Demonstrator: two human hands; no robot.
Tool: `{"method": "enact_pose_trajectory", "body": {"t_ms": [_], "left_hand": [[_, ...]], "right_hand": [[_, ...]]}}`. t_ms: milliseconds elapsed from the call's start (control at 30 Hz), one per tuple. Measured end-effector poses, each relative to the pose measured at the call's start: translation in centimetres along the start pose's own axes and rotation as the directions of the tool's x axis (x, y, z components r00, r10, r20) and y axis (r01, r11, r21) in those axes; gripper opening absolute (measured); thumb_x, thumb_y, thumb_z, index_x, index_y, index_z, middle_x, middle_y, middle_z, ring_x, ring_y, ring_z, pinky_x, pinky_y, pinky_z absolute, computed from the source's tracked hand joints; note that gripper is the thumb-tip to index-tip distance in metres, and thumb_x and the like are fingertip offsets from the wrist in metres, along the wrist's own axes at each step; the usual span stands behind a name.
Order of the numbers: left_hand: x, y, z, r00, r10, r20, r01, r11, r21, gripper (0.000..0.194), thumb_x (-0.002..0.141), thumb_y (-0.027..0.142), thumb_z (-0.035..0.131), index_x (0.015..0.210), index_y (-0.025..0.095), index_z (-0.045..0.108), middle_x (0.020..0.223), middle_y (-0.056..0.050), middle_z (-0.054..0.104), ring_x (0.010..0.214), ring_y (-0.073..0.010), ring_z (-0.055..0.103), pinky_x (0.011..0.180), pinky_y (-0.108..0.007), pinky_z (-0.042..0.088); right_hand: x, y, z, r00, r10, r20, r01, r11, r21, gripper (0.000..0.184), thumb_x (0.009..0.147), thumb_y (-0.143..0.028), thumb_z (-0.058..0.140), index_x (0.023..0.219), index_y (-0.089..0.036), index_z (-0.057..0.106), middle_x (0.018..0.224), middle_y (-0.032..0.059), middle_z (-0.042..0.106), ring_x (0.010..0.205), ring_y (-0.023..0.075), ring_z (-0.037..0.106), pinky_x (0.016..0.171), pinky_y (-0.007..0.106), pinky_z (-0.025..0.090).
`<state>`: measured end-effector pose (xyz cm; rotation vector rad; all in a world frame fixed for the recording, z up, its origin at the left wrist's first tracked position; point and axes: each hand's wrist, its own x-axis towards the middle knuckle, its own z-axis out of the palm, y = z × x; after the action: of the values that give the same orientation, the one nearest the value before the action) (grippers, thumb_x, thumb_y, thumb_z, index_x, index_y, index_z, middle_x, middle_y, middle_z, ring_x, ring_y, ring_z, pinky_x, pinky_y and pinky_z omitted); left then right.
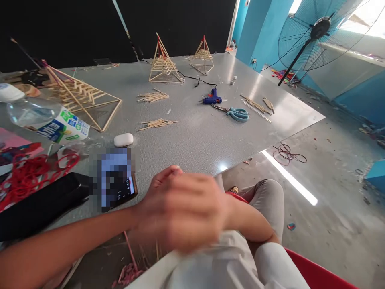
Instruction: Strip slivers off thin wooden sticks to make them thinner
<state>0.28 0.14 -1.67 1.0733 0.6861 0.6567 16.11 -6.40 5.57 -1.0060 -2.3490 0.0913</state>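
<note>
My left hand [168,208] and my right hand [216,218] are pressed together at the near edge of the grey table [204,136], above my lap. Both are smeared by motion, so their fingers do not read clearly and I see nothing in them. My left forearm comes in from the lower left, my right from the right. Just left of the hands lies a phone [118,180] with its screen lit. A white earbud case [123,139] sits behind it.
On the left are a lying water bottle [45,116], red rubber bands [30,172] and a black case [39,204]. Stick pyramids [164,62] stand farther back, with stick piles [158,123], a blue glue gun [212,98] and scissors [237,113]. A fan [315,36] stands at the right.
</note>
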Motion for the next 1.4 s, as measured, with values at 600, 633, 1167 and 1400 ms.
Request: {"method": "enact_pose_trajectory", "body": {"t_ms": [600,633,1167,1400], "left_hand": [[0.6,1.8,1.2,0.977,-0.054,0.204,-0.044,0.893,0.449,0.048,0.108,0.060,0.059,0.095,0.014,0.065,0.068,0.008,0.034,0.060,-0.0092,0.028,0.054,-0.025,0.022],[0.6,1.8,1.2,0.976,-0.048,0.212,-0.059,0.879,0.473,0.048,0.108,0.059,0.059,0.096,0.013,0.068,0.069,0.007,0.035,0.062,-0.0096,0.029,0.055,-0.025,0.022],[0.5,1.8,1.2,0.960,0.046,0.276,-0.203,0.793,0.575,0.047,0.110,0.045,0.055,0.092,0.009,0.079,0.066,0.003,0.043,0.069,-0.0122,0.033,0.059,-0.024,0.028],[0.4,2.5,1.1,0.943,-0.007,0.332,-0.177,0.836,0.519,0.049,0.109,0.050,0.057,0.092,0.009,0.078,0.066,0.005,0.035,0.064,-0.0101,0.028,0.053,-0.022,0.022]], "right_hand": [[-5.5,8.4,2.1,0.963,0.261,0.071,-0.270,0.939,0.215,0.031,0.118,-0.030,0.034,0.094,-0.022,0.052,0.078,0.0019,0.065,0.066,0.0154,0.058,0.067,0.028,0.037],[-5.6,8.5,1.8,0.967,0.235,0.095,-0.249,0.948,0.197,0.030,0.118,-0.028,0.033,0.095,-0.022,0.052,0.079,0.0026,0.066,0.066,0.0157,0.058,0.067,0.029,0.037],[-7.3,7.3,1.1,0.964,0.172,0.204,-0.127,0.968,-0.218,0.015,0.105,-0.015,0.042,0.098,-0.021,0.053,0.068,0.0025,0.065,0.053,0.0168,0.051,0.054,0.032,0.017],[-7.0,7.4,0.3,0.942,0.174,0.288,-0.191,0.981,0.034,0.015,0.108,-0.017,0.038,0.101,-0.022,0.050,0.063,-0.0024,0.060,0.049,0.0150,0.046,0.056,0.030,0.021]]}}
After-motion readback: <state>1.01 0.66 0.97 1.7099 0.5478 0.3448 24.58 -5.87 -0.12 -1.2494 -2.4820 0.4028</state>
